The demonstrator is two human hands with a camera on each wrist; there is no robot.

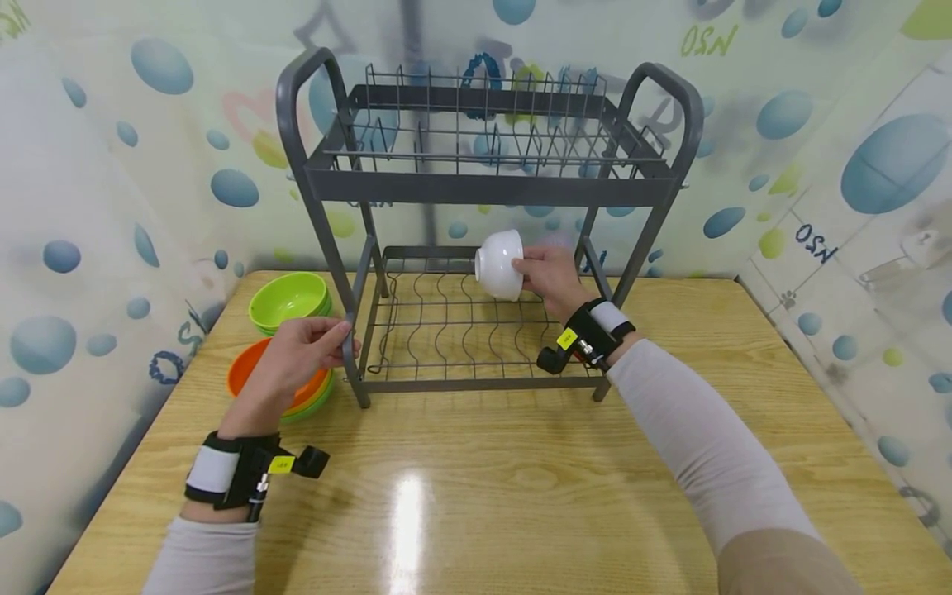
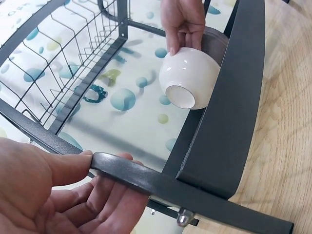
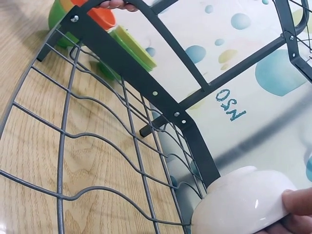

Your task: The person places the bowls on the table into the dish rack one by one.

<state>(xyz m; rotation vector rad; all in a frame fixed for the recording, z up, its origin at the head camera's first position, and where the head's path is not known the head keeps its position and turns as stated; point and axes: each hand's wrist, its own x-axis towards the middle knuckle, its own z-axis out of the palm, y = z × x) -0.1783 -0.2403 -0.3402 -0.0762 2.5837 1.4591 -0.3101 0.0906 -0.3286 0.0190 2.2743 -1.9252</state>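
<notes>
The right hand [image 1: 554, 277] pinches the rim of a smooth, glossy white bowl [image 1: 497, 266]; the round bowl is tipped sideways just left of the fingers, foot facing left, over the back part of the lower tier [image 1: 476, 385] of wavy wire (whether it touches the wires, I cannot tell). The left hand [image 1: 301, 347] grips the left side of the grey metal rack [image 1: 491, 190]. Near the wood-grained tabletop's [image 1: 521, 496] left edge, a green bowl [image 1: 288, 296] tops one stack; an orange bowl [image 1: 243, 364] tops another.
</notes>
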